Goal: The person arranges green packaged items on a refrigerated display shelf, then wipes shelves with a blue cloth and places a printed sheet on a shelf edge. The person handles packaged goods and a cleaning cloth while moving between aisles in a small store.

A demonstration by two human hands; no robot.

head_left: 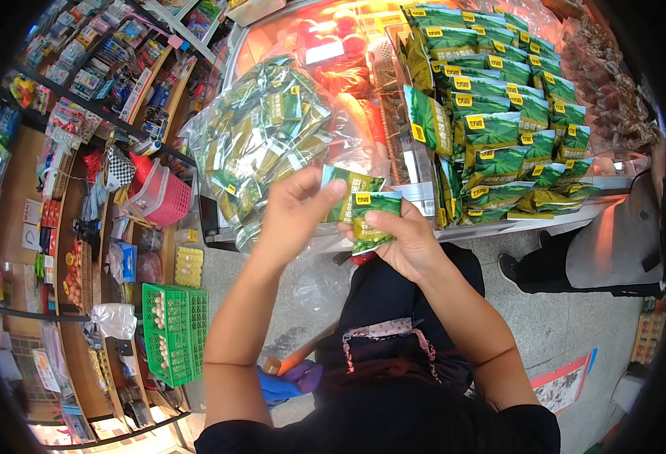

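Left hand (pixel 291 216): on my feed, its fingers (pixel 333 192) pinch a small green packet (pixel 357 182) near the counter (pixel 414 191).
Right hand (pixel 411 244): I see its fingers gripping a second green packet (pixel 369 235), partly covering the first from my view.
Clear bag (pixel 215 132): bulging with similar packets, just beyond the left hand.
Stacked packets (pixel 493 125): in rows on the counter, beyond the right hand.
Green crate (pixel 187 325): eggs inside, off to my left.
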